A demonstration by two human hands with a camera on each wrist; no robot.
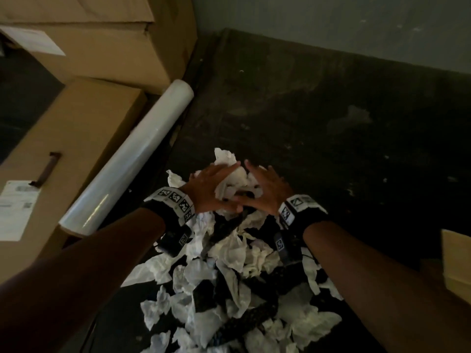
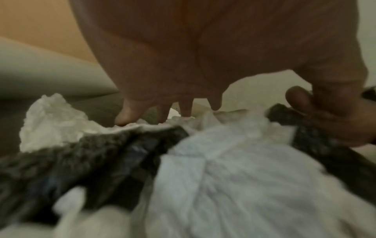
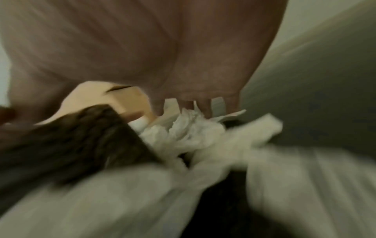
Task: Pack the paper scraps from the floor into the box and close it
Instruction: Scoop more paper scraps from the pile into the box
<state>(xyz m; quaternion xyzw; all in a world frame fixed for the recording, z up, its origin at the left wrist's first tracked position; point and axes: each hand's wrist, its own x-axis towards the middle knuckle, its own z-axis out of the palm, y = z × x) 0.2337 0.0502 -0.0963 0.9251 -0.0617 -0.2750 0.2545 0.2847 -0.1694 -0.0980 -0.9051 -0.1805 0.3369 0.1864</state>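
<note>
A heap of crumpled white paper scraps (image 1: 229, 258) mixed with dark speckled pieces (image 1: 247, 319) lies on the dark floor (image 1: 331, 110). Both hands are at the heap's far end. My left hand (image 1: 214, 187) and right hand (image 1: 267, 191) lie on the top scraps with straight, spread fingers, thumbs nearly touching over a white wad (image 1: 232, 179). In the left wrist view the fingers (image 2: 185, 107) point down onto white paper (image 2: 234, 169). The right wrist view is blurred; there too the fingers (image 3: 205, 106) reach onto white scraps (image 3: 189, 133). A tan cardboard edge (image 1: 456, 261) shows at the right border.
Large cardboard boxes (image 1: 76, 128) stand stacked on the left. A roll of clear film (image 1: 132, 156) leans along them, close to my left forearm. A grey wall (image 1: 331, 21) bounds the floor at the back. Bare dark floor stretches to the right of the heap.
</note>
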